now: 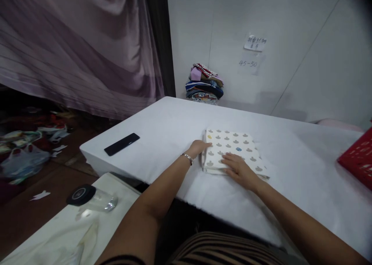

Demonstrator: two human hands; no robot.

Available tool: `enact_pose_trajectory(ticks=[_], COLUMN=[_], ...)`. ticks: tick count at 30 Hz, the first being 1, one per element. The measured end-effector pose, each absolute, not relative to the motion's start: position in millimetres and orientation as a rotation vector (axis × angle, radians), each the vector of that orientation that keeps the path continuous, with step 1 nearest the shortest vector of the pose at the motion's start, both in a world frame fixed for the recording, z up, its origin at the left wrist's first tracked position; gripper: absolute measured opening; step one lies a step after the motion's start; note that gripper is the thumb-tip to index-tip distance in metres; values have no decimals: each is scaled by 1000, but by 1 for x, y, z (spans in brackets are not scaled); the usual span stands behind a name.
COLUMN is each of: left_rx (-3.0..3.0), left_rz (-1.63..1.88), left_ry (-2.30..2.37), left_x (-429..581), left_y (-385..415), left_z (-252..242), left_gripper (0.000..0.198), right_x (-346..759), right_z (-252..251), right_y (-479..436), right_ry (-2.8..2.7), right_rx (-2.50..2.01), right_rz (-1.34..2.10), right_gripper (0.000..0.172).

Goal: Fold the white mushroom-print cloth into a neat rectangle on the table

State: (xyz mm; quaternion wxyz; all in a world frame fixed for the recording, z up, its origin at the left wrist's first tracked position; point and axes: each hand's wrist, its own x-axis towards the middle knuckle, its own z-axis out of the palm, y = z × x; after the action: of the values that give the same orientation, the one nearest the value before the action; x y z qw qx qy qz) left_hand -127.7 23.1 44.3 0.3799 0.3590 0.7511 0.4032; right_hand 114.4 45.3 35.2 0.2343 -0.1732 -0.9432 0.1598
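A folded white cloth printed with grey motifs, plus a blue and a yellow one, lies on the white-covered table. At its left edge, my left hand grips the layers, one digit showing on top and the other fingers mostly hidden. My right hand rests flat on the near part of the cloth, its fingers stretched out and slightly apart. A bracelet circles my left wrist.
A black phone lies at the table's left. A red basket stands at the right edge. Folded clothes are stacked by the wall. On a lower white surface at front left lies a clear jar with a black lid.
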Motion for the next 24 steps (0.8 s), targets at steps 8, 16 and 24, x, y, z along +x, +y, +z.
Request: enact_pose_trajectory(ticks=[8, 16, 24], left_rx=[1077, 982, 993], left_rz=[1121, 1147, 1017], left_ry=[2049, 2075, 2125], left_x=[-119, -118, -119], left_y=[13, 8, 6], left_z=[42, 37, 40], left_gripper=[43, 37, 37], right_x=[104, 100, 74], right_z=[35, 37, 41], right_y=[31, 25, 20], right_ry=[-2587, -2634, -2682], right_rx=[-371, -449, -504], right_rz=[359, 246, 133], right_gripper=[33, 30, 18])
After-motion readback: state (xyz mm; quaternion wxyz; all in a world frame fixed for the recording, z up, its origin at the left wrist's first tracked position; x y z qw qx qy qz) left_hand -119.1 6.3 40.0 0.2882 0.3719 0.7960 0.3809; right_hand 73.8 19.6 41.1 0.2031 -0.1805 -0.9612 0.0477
